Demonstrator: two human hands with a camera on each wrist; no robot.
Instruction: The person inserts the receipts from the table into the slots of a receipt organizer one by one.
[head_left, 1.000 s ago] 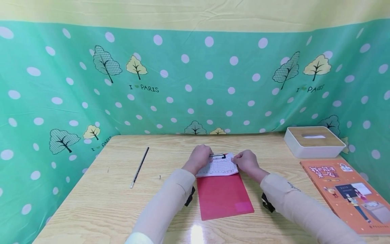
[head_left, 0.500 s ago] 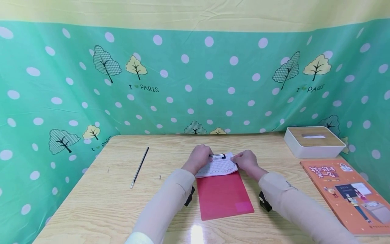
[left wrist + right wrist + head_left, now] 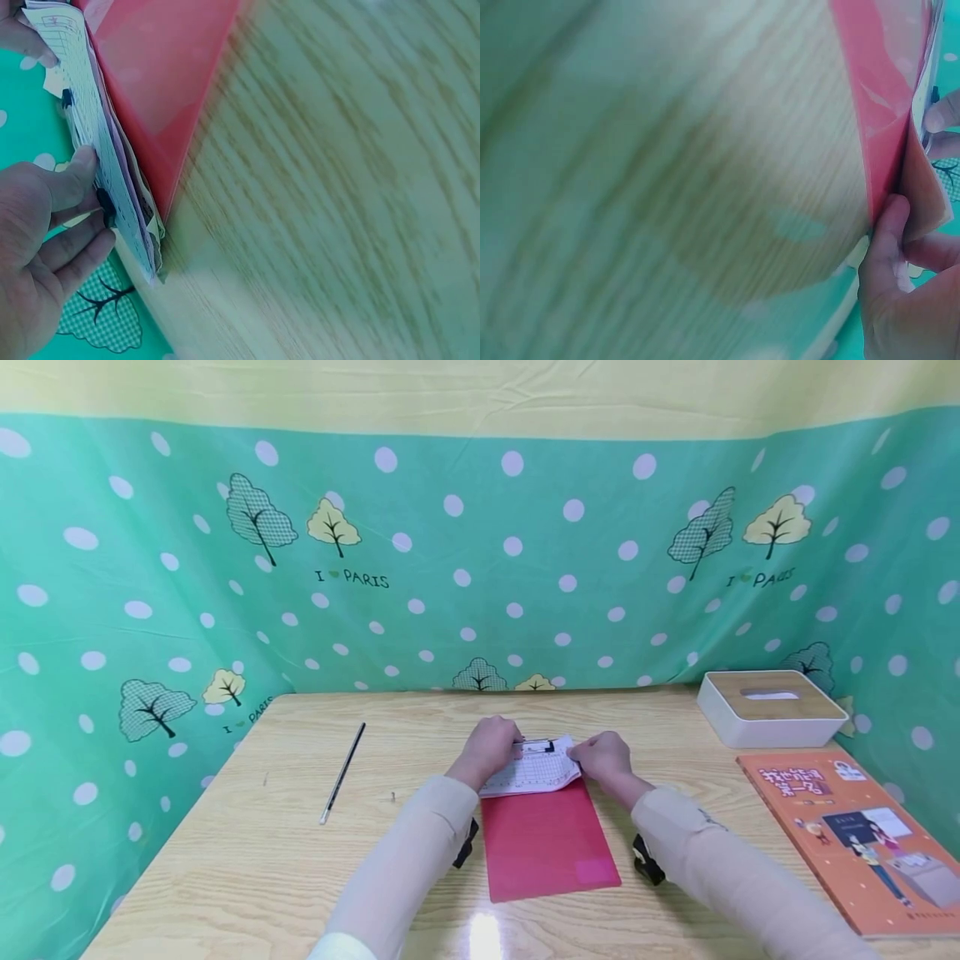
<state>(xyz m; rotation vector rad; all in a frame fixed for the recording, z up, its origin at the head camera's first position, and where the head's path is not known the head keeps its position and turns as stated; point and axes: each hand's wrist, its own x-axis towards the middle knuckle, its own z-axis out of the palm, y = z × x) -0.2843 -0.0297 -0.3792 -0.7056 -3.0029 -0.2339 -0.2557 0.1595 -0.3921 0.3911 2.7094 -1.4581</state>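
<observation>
A stack of printed grid papers (image 3: 538, 772) lies across the far end of a red plastic folder (image 3: 551, 847), beneath a metal clip with black ends (image 3: 537, 747). My left hand (image 3: 492, 748) grips the stack at the clip's left side. In the left wrist view, its thumb presses the top sheet beside a black clip end (image 3: 106, 206), with fingers behind. Opposite, my right hand (image 3: 603, 756) pinches the stack's right edge near the far corner. The right wrist view has its thumb against the red folder (image 3: 885, 165) and a bent tan sheet (image 3: 924, 191) beside it.
A pencil (image 3: 343, 772) lies on the wooden table (image 3: 255, 860) to the left. At the right are a white tissue box (image 3: 772, 727) with a wooden lid and an orange book (image 3: 855, 843). Green polka-dot cloth (image 3: 510, 568) hangs behind the table.
My right wrist and sleeve have shifted slightly left, and the stack's near right corner has moved a little. Both hands keep their hold; the left hand has barely moved.
</observation>
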